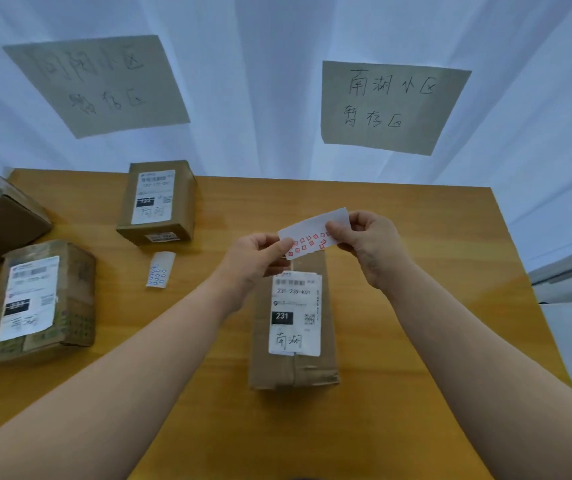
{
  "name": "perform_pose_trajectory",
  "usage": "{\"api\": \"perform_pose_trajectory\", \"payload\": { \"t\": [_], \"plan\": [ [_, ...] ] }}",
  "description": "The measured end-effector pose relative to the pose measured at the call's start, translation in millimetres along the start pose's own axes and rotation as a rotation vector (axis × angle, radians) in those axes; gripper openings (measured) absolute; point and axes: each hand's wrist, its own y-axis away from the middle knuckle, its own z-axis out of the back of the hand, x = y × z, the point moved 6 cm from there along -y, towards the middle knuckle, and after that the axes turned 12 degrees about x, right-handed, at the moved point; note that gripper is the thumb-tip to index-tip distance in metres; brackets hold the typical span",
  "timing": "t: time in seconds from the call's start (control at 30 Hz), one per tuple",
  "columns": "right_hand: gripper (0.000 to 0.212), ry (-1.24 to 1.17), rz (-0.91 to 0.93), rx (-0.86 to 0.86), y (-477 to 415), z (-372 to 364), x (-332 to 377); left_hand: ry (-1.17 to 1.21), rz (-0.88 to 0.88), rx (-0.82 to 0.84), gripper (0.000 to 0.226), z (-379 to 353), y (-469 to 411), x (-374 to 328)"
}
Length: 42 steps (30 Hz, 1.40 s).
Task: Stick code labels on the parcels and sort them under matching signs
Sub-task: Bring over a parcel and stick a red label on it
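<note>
Both hands hold a sheet of red stickers (308, 237) above the counter (416, 271). The left hand (260, 258) has its fingers pinched on the sheet's lower left end, apparently at one sticker; the right hand (369, 245) has its fingers closed on the upper right end.

Directly below lies a long parcel (293, 323), address label up, printed 231. It sits beneath the right sign (390, 107) hung on the curtain.

Risks, as judged: a peeled sticker may curl or cling to a finger, since it is small. A red sticker on the wrong box would missort it; a sheet of blue stickers (159, 270) lies near a box marked 122 (158, 200) under the left sign (99, 83).

Containers: all boxes are taped shut, so their contents cannot be told. Three more boxes (40, 301) wait at the left edge.
</note>
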Motion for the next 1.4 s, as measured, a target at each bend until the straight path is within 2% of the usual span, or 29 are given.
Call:
{"api": "perform_pose_trajectory", "payload": {
  "t": [0.17,0.3,0.47,0.6,0.73,0.87,1.0,1.17,1.33,1.4],
  "plan": [
    [0.012,-0.15,0.032,-0.065,27,-43,-12,0.025,-0.04,-0.009,0.012,26,37,11],
    [0.013,-0.166,0.03,-0.037,40,-76,-17,0.109,-0.078,-0.03,0.013,36,57,11],
    [0.015,-0.153,0.015,0.04,46,-102,-19,0.012,-0.114,-0.087,0.009,59,73,9],
    [0.006,-0.164,-0.023,0.051,52,-102,-20,-0.018,-0.107,-0.114,0.009,70,79,11],
    [0.013,-0.014,0.039,0.061,57,-102,-15,-0.141,-0.08,-0.091,0.009,73,80,8],
    [0.022,0.206,0.102,0.078,59,-107,-8,-0.343,-0.056,-0.028,0.021,70,80,-5],
    [0.024,0.371,0.127,0.111,61,-112,-5,-0.39,-0.001,0.066,0.024,58,78,-13],
    [0.019,0.42,0.163,0.113,64,-114,0,-0.328,0.034,0.13,0.013,46,80,-6],
    [0.013,0.553,0.251,0.04,69,-111,4,-0.216,0.009,0.09,0.012,43,78,3],
    [0.019,0.492,0.253,0.031,70,-109,2,-0.185,-0.011,0.067,0.015,43,78,4]
  ]
}}
